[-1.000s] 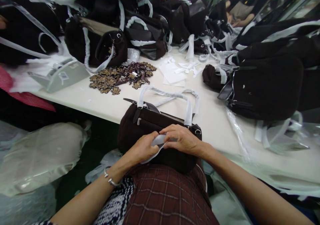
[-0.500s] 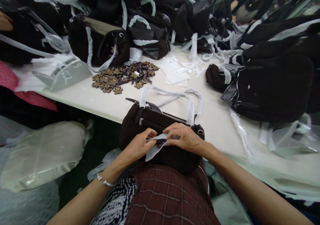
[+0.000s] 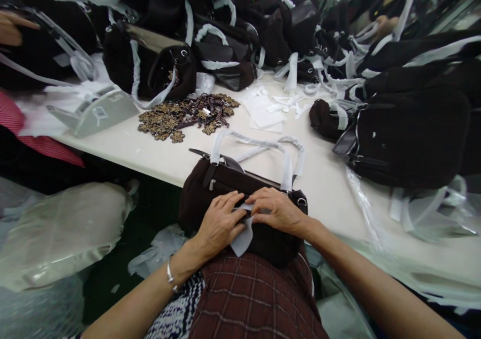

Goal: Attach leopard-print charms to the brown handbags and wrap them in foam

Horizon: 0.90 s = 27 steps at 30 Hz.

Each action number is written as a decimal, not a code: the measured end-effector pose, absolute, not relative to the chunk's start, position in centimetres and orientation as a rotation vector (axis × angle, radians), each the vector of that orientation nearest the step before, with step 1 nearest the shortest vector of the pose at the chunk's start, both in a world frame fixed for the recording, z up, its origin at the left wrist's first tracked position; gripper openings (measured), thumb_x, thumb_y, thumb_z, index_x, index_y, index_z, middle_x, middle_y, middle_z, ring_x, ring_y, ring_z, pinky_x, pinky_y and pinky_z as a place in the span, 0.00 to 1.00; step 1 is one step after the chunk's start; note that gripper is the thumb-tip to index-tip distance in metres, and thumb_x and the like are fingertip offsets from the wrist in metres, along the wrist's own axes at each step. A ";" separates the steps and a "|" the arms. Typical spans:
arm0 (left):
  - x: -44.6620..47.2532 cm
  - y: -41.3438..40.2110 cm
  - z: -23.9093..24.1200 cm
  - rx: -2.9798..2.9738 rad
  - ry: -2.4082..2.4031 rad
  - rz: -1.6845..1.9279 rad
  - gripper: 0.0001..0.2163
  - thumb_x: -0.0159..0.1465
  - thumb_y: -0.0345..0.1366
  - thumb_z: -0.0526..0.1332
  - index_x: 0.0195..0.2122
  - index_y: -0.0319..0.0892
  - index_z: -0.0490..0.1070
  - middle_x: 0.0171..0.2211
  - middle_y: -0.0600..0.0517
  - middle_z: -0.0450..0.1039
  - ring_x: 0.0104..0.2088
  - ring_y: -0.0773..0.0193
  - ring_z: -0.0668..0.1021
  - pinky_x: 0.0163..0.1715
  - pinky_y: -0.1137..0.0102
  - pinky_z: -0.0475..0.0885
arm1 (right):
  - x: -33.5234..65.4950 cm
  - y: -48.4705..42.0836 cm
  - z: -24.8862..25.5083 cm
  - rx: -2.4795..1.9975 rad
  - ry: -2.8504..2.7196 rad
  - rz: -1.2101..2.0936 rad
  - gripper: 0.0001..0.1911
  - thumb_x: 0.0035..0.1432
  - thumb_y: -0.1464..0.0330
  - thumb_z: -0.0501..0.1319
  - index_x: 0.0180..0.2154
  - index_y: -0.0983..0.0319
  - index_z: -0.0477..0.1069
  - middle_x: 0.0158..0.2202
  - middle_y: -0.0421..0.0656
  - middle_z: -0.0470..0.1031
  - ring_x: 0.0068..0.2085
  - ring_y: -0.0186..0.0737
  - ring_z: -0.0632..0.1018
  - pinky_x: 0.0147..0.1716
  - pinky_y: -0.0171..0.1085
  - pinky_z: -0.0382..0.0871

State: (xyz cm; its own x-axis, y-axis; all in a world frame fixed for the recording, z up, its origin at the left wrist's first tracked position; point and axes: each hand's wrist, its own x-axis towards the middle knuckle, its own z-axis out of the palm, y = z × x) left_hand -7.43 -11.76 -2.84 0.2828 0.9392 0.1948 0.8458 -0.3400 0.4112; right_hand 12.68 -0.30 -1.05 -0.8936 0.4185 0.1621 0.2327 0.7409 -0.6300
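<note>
A dark brown handbag [image 3: 199,188] leans between my lap and the table edge, its two handles [image 3: 287,166] wrapped in white paper. At the bag's front, a small sheet of white tissue paper [image 3: 242,239] hangs down below my fingers. My left hand [image 3: 221,221] lies over the paper's left side with fingers curled onto it. Opposite it, my right hand [image 3: 276,209] pinches the paper's upper right part against the bag. Whatever the paper covers is hidden under the fingers.
Several flower-shaped leopard-print charms [image 3: 161,121] lie piled on the table [image 3: 326,188]. White paper sheets [image 3: 263,109] are behind them. More dark bags [image 3: 413,133] stand right and back. A grey-green holder [image 3: 101,113] is at left. Another person's hand [image 3: 11,28] shows far left.
My left hand has moved up and right, turning its back upward over the paper. The paper's loose end now hangs lower and further right. My right hand stays almost in place.
</note>
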 end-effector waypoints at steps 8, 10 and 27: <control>-8.1 -12.6 -3.3 2.311 1.738 0.735 0.05 0.62 0.31 0.60 0.30 0.40 0.75 0.53 0.44 0.74 0.59 0.50 0.70 0.59 0.54 0.63 | 12.5 -0.2 -1.3 -0.532 -2.605 0.921 0.06 0.57 0.63 0.67 0.33 0.58 0.76 0.45 0.42 0.80 0.48 0.40 0.76 0.49 0.43 0.68; -8.7 -12.9 -2.8 2.222 1.766 0.747 0.06 0.62 0.31 0.60 0.29 0.41 0.73 0.51 0.44 0.75 0.57 0.50 0.72 0.58 0.54 0.64 | 12.5 -0.1 -1.2 -0.541 -2.590 0.942 0.06 0.58 0.62 0.67 0.33 0.57 0.76 0.45 0.42 0.80 0.48 0.40 0.77 0.49 0.43 0.68; -9.5 -7.4 -2.1 1.329 1.173 0.424 0.19 0.64 0.53 0.56 0.30 0.41 0.68 0.25 0.56 0.67 0.26 0.68 0.67 0.25 0.73 0.59 | 12.9 -0.6 -0.2 -0.400 -2.561 0.806 0.07 0.60 0.63 0.65 0.33 0.60 0.76 0.33 0.43 0.75 0.38 0.40 0.71 0.42 0.43 0.66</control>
